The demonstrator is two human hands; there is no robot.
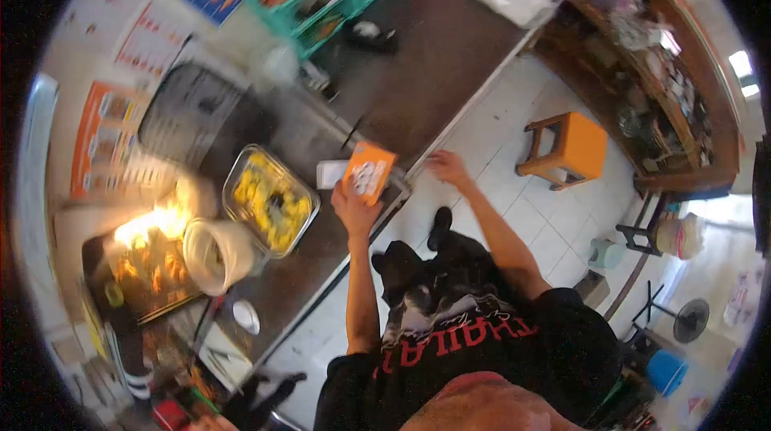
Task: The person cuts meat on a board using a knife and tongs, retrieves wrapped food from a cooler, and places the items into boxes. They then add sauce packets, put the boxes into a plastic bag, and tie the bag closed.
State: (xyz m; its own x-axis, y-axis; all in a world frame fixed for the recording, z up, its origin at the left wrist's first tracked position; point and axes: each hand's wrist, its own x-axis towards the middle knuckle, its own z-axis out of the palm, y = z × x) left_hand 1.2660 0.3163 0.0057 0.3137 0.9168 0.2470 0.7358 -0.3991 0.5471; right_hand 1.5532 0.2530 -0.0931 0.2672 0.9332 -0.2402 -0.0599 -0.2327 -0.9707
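My left hand (356, 210) is closed on an orange packet (370, 171) with pale round shapes printed on it, held over the front edge of the dark counter. Just behind the packet lies a small white box-like object (330, 175), partly covered by it. My right hand (450, 168) is near the counter edge to the right of the packet, holding nothing I can see, its fingers slightly bent and apart. To the left of my left hand stands a clear rectangular tray (315, 208) of yellow food pieces (265, 214), with a dark spot in the middle.
A whitish bucket (210, 258) stands beside a brightly lit case (152, 274) with food. Teal baskets (309, 1) sit at the back. An orange stool (574, 150) stands on the tiled floor (514, 114). Wooden shelves (683, 126) hold various items at right.
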